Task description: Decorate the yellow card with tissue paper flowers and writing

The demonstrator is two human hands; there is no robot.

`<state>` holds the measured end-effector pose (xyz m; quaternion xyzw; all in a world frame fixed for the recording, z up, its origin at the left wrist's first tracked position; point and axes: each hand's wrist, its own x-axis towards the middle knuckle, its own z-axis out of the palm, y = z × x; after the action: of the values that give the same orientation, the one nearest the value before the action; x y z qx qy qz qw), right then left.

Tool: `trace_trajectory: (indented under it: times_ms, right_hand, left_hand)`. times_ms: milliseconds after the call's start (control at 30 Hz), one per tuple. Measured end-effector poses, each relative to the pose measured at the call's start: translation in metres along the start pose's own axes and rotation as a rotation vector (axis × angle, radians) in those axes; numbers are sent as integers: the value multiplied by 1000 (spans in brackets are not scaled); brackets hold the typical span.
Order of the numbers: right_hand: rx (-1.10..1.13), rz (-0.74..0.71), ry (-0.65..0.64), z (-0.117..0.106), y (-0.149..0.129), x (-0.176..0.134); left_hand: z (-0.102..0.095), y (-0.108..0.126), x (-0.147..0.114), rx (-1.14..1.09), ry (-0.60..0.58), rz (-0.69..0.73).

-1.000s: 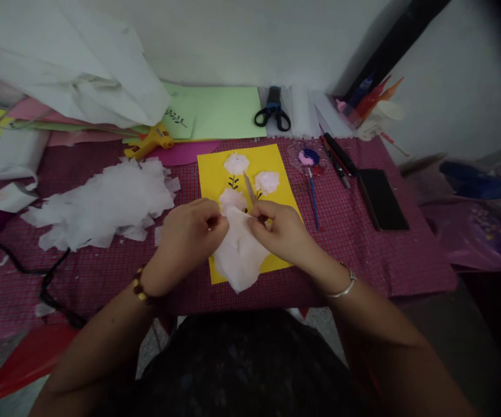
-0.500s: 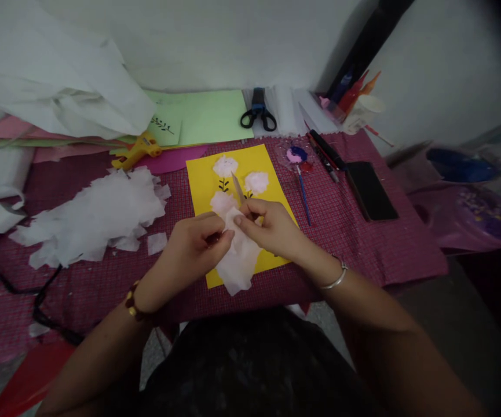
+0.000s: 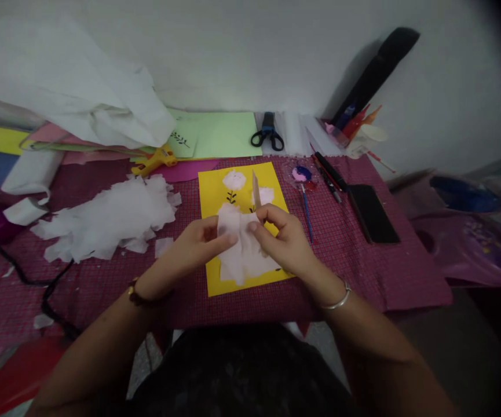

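My left hand [image 3: 198, 242] pinches the left part of a thin, pale pink sheet of tissue paper [image 3: 242, 255], thumb in front. My right hand [image 3: 287, 236] grips its right part between thumb and fingers; a pointed, flat wooden stick [image 3: 256, 190] juts up from that same hand. Below the tissue lies a yellow sheet of paper [image 3: 209, 197]. It bears a pale paper flower [image 3: 234, 180] at upper left and a second pale flower [image 3: 266, 196] at right, with dark painted leaves. Another pale pink shape [image 3: 227, 209] shows just above the tissue, partly covered.
Left lies a heap of white tissue pieces [image 3: 111, 217], behind it a yellow glue gun [image 3: 157, 160]. Scissors [image 3: 268, 133] lie at the back. To the right are a paint palette [image 3: 300, 174], a paintbrush [image 3: 306, 213], pens [image 3: 329, 176] and a black phone [image 3: 372, 213].
The tissue paper, bunched between my fingers before, is now spread wider as my hands moved apart. The stick has become more upright. The whole view has shifted slightly.
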<state>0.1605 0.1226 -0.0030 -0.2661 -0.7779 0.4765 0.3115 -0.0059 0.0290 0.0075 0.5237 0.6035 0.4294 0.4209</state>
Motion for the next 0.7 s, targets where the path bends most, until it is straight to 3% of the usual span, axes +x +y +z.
trace_trajectory:
  times_ms: [167, 400, 567, 700]
  right_hand:
    - [21, -49, -37, 3, -2, -4]
    - [196, 73, 122, 4, 11, 0]
    - [266, 106, 114, 3, 10, 4]
    - [347, 89, 5, 1, 7, 3]
  left_hand:
    - [-1, -9, -1, -305, -86, -182]
    - [-9, -8, -7, -356, 97, -61]
    - [-14, 0, -10, -220, 96, -7]
    - [-10, 6, -11, 118, 88, 181]
